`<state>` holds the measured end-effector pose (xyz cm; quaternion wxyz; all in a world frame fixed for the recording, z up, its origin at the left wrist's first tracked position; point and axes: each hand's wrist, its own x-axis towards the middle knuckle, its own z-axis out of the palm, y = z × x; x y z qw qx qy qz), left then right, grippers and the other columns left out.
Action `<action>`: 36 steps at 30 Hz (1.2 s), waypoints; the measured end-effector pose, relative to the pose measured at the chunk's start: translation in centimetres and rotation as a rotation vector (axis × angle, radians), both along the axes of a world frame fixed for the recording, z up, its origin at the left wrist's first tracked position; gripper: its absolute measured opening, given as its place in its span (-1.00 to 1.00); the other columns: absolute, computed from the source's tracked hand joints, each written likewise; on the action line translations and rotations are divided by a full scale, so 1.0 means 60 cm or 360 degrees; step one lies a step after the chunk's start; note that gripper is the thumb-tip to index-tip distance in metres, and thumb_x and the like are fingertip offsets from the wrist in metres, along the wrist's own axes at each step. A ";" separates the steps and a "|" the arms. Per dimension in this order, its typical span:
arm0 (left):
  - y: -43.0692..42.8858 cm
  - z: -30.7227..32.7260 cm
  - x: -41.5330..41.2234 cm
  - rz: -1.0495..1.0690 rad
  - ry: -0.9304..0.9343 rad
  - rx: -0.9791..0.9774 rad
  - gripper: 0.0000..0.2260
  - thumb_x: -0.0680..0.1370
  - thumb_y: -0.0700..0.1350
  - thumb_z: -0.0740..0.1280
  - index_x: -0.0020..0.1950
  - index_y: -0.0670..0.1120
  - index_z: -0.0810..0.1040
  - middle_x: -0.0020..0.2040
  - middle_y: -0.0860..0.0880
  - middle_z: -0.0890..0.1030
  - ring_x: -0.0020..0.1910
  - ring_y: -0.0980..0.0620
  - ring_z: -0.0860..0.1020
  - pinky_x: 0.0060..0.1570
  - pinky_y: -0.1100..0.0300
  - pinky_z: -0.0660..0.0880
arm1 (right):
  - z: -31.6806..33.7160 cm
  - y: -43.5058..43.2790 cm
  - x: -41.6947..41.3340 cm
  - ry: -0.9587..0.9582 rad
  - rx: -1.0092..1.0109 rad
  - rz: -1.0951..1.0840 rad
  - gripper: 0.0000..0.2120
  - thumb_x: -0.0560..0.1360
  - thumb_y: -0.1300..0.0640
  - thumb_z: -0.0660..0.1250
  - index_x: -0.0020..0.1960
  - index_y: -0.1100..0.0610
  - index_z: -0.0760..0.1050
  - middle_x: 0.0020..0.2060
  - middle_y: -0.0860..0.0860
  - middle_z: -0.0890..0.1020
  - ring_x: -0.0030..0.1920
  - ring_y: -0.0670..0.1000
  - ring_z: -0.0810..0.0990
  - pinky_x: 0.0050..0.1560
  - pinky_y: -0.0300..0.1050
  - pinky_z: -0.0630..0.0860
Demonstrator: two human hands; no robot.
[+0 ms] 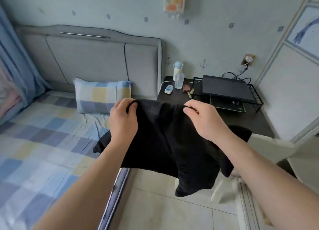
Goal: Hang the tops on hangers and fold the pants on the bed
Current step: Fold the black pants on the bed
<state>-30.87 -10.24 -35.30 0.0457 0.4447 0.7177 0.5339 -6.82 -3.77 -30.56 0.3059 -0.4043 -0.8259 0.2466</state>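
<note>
A pale blue wall point(120, 9) dotted with small dark-blue motifs rises behind a grey padded headboard point(86, 57). Below it lies a bed with a blue, yellow and white checked sheet point(34, 143), and a matching checked pillow point(101, 96) leans against the headboard. Blue curtains point(15, 60) hang at the left edge. Just beside the bed stands a dark bedside table point(174, 97) carrying a black wire rack point(255, 97). Pale square floor tiles point(155, 209) lie below, in soft, even daylight

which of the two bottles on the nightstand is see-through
The clear bottle in front; the cream bottle behind it is opaque with a blue cap.
</note>
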 end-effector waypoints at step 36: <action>-0.592 -0.211 -0.511 0.1286 -0.0632 -0.0134 -0.85 0.64 -0.14 0.34 -0.07 0.10 0.55 0.00 0.12 0.55 0.02 0.29 0.51 0.05 0.48 0.33 | -0.252 -0.360 -0.882 -0.0925 -0.0990 0.1887 -0.51 0.48 0.06 0.51 0.36 -0.09 0.45 0.26 -0.23 0.52 0.35 -0.09 0.47 0.28 -0.14 0.43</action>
